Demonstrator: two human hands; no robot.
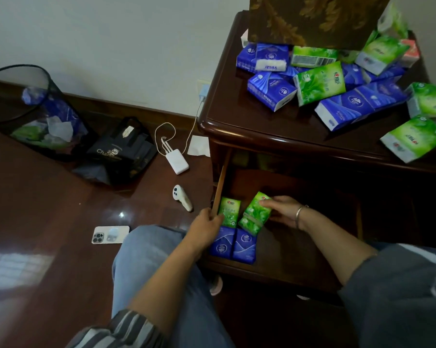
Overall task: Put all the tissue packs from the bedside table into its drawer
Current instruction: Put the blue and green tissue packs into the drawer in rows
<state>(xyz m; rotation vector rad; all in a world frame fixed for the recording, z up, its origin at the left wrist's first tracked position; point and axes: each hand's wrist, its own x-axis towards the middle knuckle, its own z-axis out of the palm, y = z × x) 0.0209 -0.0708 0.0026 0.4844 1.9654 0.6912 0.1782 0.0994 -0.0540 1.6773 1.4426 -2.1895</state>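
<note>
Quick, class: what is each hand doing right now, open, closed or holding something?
Left hand: at the drawer wall; grip cannot be told.
Right hand: holds the tilted green pack.

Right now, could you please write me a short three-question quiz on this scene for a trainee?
1. True or false: the drawer is fully shut.
2. What does the right hand hold? A) a phone B) a green pack C) a charger cable
3. How many blue packs lie at the front left of the drawer?

Key: 1 false, it is pulled open. 2 B. 3 two, side by side.
</note>
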